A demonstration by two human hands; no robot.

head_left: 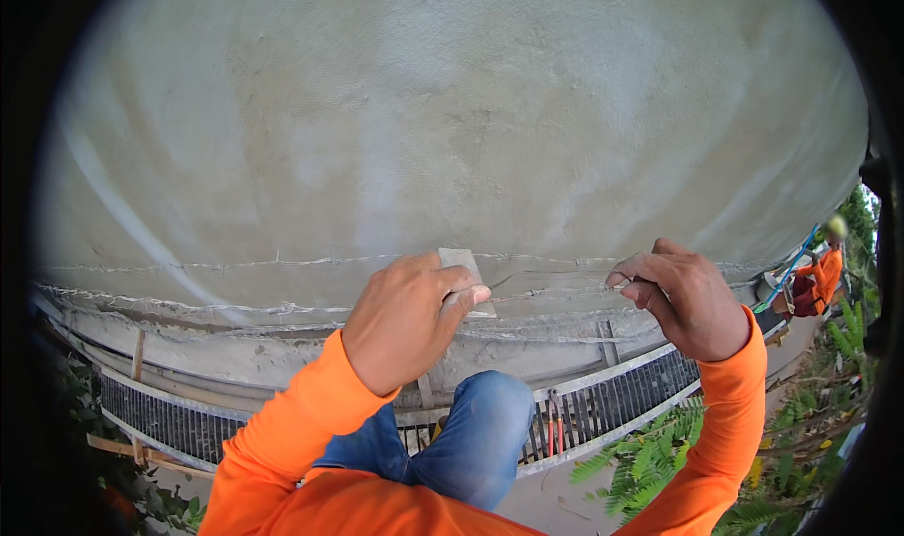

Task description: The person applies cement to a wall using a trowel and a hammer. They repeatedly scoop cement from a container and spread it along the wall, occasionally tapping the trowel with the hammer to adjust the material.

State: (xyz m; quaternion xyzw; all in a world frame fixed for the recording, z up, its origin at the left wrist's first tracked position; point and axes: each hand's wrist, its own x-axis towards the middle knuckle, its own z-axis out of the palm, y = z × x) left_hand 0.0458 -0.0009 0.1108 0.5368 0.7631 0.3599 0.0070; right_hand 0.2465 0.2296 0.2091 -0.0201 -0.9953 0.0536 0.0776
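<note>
Here's the wire (537, 293), strung before the wall (471, 131) | left hand (400, 319) pinching it over a grey strip (460, 259) | right hand (687, 300) pinching it too | looks light, springy; fingertips either side seem the best hold | grated walkway (640, 390) below, red-handled pliers (560, 434), greenery (640, 461), co-worker (826, 277) off right

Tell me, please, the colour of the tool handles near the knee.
The handles are red, clearest in the head view.

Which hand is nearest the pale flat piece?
The left hand, overlapping the pale flat piece in view; the right hand is apart from it, well to the right.
</note>
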